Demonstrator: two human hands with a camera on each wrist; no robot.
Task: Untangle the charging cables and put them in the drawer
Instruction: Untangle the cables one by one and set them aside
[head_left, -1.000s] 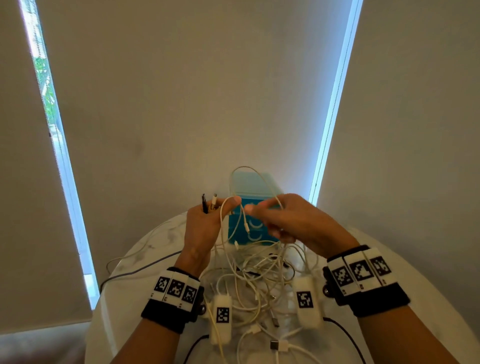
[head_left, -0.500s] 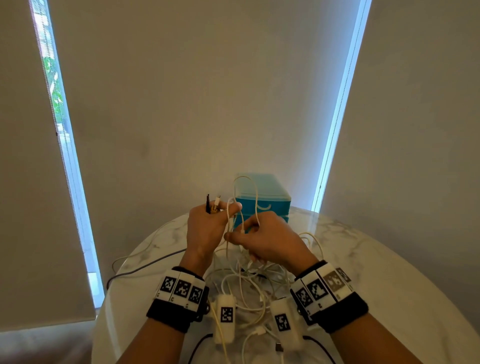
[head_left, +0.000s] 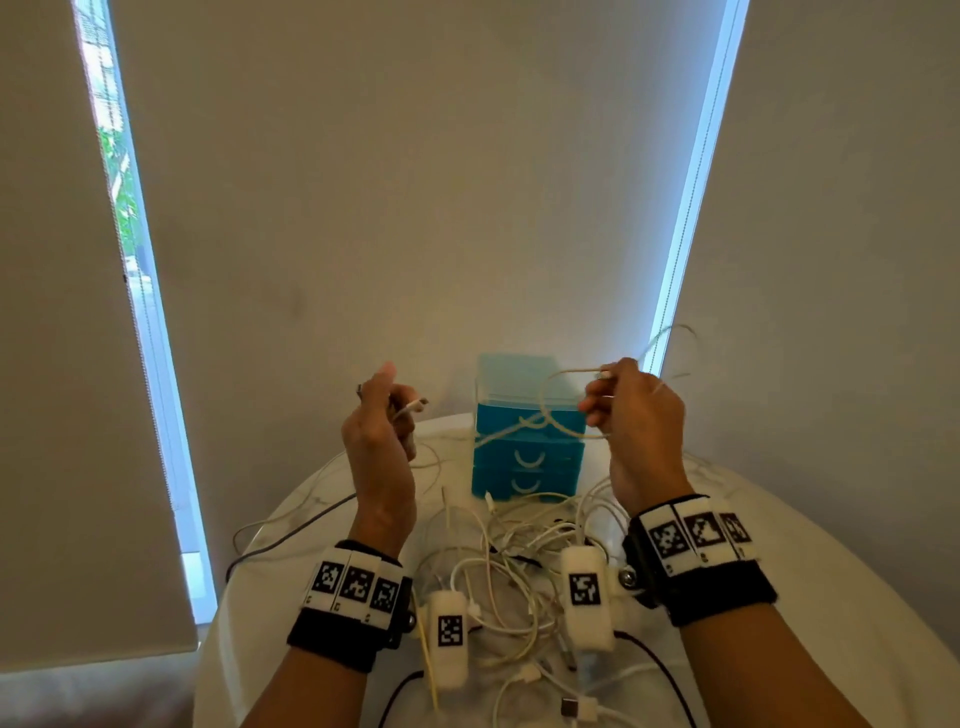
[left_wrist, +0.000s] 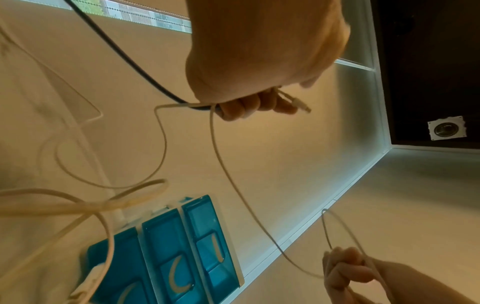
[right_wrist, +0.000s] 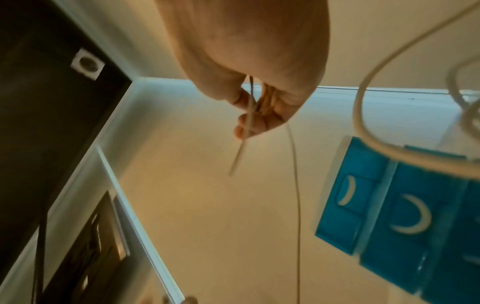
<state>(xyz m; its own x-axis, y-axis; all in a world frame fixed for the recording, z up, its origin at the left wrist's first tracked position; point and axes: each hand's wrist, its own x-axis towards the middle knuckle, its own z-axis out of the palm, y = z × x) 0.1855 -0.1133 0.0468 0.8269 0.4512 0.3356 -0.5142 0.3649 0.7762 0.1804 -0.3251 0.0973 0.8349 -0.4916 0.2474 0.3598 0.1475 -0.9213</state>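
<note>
Both hands are raised over the counter (head_left: 810, 582), well apart, with one thin white cable (head_left: 558, 431) strung between them. The left hand (head_left: 382, 452) has its fingers curled round a small bunch of cable ends — a white plug tip (head_left: 415, 405) pokes out toward the middle, and the left wrist view shows a dark lead gripped alongside it. The right hand (head_left: 636, 415) pinches a loop of the same pale cable, the slack arcing in front of the blue drawer unit (head_left: 524, 462), whose drawers all look closed.

The rest of the cables (head_left: 514, 566) lie in a loose white tangle on the counter between the wrists, just in front of the drawers.

These cables look light, limp and fairly smooth, so they will probably sag, slip through a loose pinch and drag neighbouring strands along when pulled. The plug ends are the stiff parts and seem the best places to hold — a grip just behind a connector should let one strand be threaded back through its loops. Hard tugging would likely tighten knots or strain the thin joint at a plug.
</note>
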